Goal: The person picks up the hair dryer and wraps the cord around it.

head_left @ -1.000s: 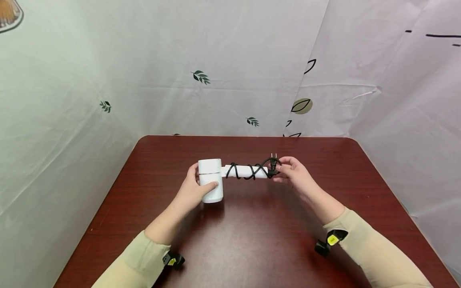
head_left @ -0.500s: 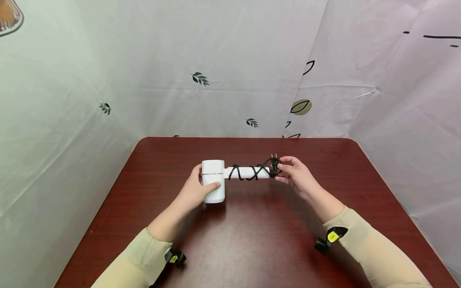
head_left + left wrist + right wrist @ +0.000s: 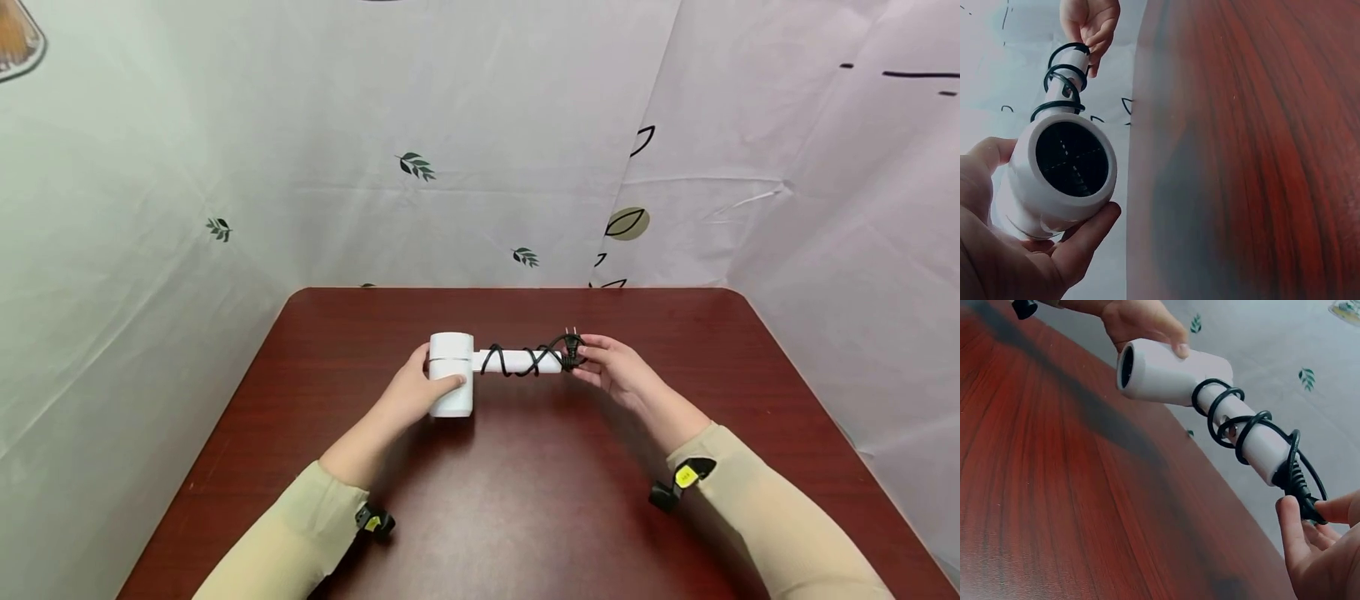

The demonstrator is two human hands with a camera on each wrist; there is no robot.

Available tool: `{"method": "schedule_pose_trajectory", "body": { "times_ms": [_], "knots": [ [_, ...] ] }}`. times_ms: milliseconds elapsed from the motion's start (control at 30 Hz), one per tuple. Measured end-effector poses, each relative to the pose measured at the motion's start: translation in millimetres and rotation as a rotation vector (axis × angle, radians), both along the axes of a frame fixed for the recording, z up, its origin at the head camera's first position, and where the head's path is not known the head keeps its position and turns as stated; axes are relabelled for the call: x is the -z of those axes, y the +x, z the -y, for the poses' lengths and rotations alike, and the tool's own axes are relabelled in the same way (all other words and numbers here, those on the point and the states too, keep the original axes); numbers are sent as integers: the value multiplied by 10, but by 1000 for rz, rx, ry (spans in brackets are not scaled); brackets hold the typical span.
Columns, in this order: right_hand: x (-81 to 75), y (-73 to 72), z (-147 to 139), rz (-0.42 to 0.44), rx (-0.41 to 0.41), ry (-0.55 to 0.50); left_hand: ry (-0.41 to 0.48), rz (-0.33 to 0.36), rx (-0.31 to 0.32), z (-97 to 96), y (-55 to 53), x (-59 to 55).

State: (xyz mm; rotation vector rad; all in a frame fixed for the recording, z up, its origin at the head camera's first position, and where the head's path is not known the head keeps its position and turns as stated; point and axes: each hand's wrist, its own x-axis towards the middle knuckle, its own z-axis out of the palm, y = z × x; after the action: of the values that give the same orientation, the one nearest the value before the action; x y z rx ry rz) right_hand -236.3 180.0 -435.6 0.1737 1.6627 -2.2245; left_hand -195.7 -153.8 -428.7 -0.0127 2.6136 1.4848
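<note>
A white hair dryer [image 3: 452,346] is held above the table, its barrel at the left and its handle [image 3: 513,361] reaching right. My left hand [image 3: 407,395] grips the barrel, thumb across the near side. The left wrist view shows the barrel's round dark outlet [image 3: 1072,159]. A black cord winds in several loops around the handle. At the handle's end my right hand [image 3: 618,373] pinches the black cord by the plug [image 3: 572,345], whose two prongs point away from me. In the right wrist view, thumb and fingers meet at the cord's ribbed sleeve [image 3: 1296,481].
Beneath lies a dark red wood-grain table [image 3: 480,500] with rounded far corners. Pale sheets [image 3: 480,100] printed with leaves hang behind it and at both sides. Each wrist wears a small black camera, such as the right wrist camera [image 3: 678,483].
My left hand and the hair dryer's barrel have shifted slightly to the right. My right hand has barely moved and keeps its pinch at the plug end.
</note>
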Motion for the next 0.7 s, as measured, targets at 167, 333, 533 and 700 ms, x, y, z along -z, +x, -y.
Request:
{"method": "schedule_pose_trajectory", "body": {
  "times_ms": [167, 333, 533, 700],
  "knots": [
    [87, -79, -30, 20, -9, 46, -13, 35, 18, -33, -47, 67],
    [185, -135, -49, 20, -23, 78, -21, 45, 27, -62, -99, 97],
    [265, -202, -42, 8, -21, 189, -12, 89, 31, -71, -190, 178],
    [294, -249, -52, -16, -57, 349, 43, 154, 30, -75, -250, 272]
  ]
}}
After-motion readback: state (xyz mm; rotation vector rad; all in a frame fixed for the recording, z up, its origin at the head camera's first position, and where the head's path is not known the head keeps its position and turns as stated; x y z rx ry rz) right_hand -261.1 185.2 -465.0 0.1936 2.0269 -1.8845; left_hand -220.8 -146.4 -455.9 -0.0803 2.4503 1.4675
